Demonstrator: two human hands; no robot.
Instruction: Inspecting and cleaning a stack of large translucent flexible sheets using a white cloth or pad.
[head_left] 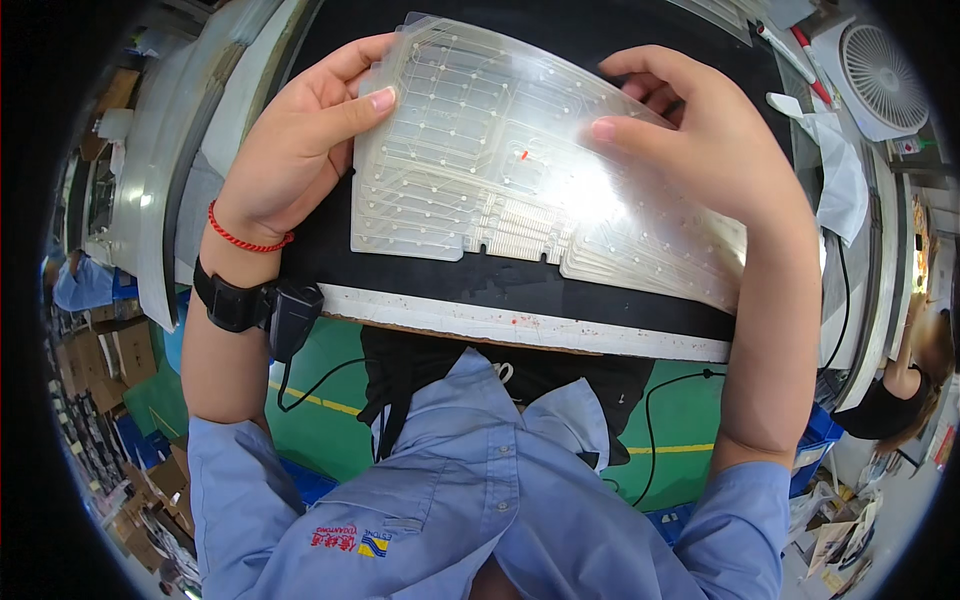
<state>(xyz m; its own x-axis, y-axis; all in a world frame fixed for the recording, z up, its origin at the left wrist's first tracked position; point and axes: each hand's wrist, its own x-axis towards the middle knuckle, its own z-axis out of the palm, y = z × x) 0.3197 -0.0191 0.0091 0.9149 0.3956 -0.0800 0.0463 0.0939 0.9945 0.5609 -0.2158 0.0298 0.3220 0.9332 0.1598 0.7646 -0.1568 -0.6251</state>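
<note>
A stack of clear plastic membrane circuit sheets [440,130], printed with pale traces and dots, is held at a tilt above a black work mat [410,285]. My left hand [315,130] pinches its upper left edge, thumb on top and fingers behind. At the upper right edge, my right hand [700,140] is closed with the thumb over the face and the fingers curled behind. Several layers fan slightly apart along the lower edge. Near the middle shows a small red mark [525,155], and glare washes out the area beside it.
Stacked pale sheets or panels [150,190] stand at the left. On the right are a white fan [880,75], a white marker [785,52], a red marker [811,68] and crumpled white paper [832,170]. A co-worker [895,400] sits at far right. A cable hangs from my left wristband [235,298].
</note>
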